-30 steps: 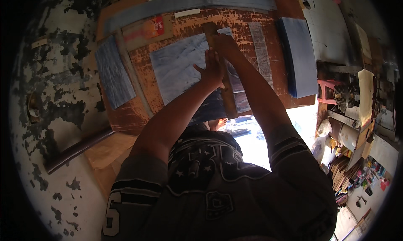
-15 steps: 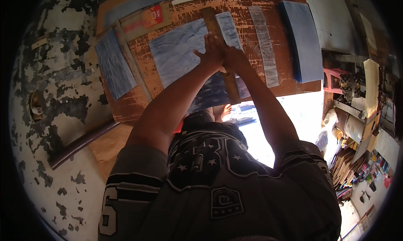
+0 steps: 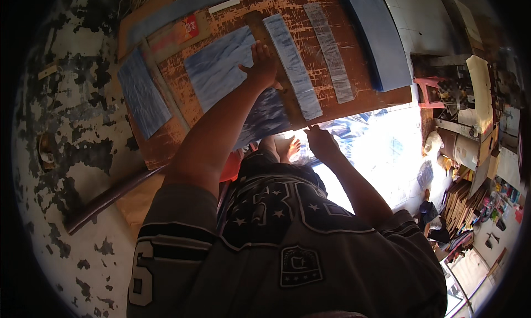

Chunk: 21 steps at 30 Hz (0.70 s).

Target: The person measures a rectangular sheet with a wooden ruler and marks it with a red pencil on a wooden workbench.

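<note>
My left hand lies with fingers spread on a brown wooden straightedge, which runs slantwise along a large blue sheet with pale streaks. The straightedge covers the sheet's right edge. To its right lies a narrow strip of similar blue material. Just off the table's near edge, by the straightedge's lower end, is my right hand. Its fingers are closed, with a small tip at the front that is too small to name.
The worn orange-brown table also bears a thick blue stack at right, a greyish clear strip, and a smaller blue sheet at left. A dark pole leans beside the table. A red plastic stool stands at right.
My right hand has moved down along the straightedge and past the table's near edge. The narrow strip now shows along its full length. My left hand stays on the straightedge.
</note>
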Each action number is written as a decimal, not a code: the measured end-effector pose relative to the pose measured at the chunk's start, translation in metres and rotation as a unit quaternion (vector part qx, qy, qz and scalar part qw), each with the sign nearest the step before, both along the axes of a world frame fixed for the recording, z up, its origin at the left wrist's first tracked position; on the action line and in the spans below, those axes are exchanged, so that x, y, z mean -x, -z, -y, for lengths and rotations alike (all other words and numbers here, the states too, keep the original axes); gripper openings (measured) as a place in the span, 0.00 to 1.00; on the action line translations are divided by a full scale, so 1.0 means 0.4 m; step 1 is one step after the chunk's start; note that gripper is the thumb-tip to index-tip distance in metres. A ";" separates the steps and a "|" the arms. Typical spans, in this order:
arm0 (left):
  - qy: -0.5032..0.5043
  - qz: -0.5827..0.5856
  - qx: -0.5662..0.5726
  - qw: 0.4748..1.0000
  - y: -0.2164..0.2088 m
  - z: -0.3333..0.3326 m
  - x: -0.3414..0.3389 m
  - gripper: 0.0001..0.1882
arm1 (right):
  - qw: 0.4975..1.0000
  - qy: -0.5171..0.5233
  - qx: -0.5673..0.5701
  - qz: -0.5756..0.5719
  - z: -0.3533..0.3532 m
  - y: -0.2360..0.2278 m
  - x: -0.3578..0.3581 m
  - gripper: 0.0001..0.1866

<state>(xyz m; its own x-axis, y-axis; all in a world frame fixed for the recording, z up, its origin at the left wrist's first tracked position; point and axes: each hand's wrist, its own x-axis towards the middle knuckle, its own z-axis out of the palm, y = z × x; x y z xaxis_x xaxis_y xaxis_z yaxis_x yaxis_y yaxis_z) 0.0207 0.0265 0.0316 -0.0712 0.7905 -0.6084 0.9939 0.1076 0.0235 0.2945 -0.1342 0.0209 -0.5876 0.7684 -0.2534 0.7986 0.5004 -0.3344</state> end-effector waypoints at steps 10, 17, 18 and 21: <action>-0.020 0.040 -0.020 0.999 0.013 -0.001 0.005 0.79 | 0.994 0.002 0.018 -0.107 -0.192 -0.133 0.032 0.12; -0.017 0.064 -0.043 0.997 -0.024 0.017 -0.012 0.79 | 0.979 -0.013 -0.155 -0.130 -0.608 -0.003 0.357 0.12; -0.009 0.067 -0.050 0.996 -0.024 0.014 -0.018 0.79 | 0.978 -0.018 -0.171 -0.121 -0.654 0.015 0.384 0.12; -0.020 0.066 -0.042 0.997 -0.026 0.020 -0.017 0.78 | 0.998 0.034 -0.040 -0.043 -0.750 0.002 0.497 0.12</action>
<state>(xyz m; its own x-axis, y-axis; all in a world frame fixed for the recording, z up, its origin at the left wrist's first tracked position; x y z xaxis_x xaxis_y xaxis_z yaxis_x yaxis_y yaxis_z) 0.0273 0.0187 0.0422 -0.0276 0.8377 -0.5455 0.9767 0.1387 0.1636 0.0955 0.1657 0.0200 -0.5504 0.8231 -0.1397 0.8015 0.4740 -0.3646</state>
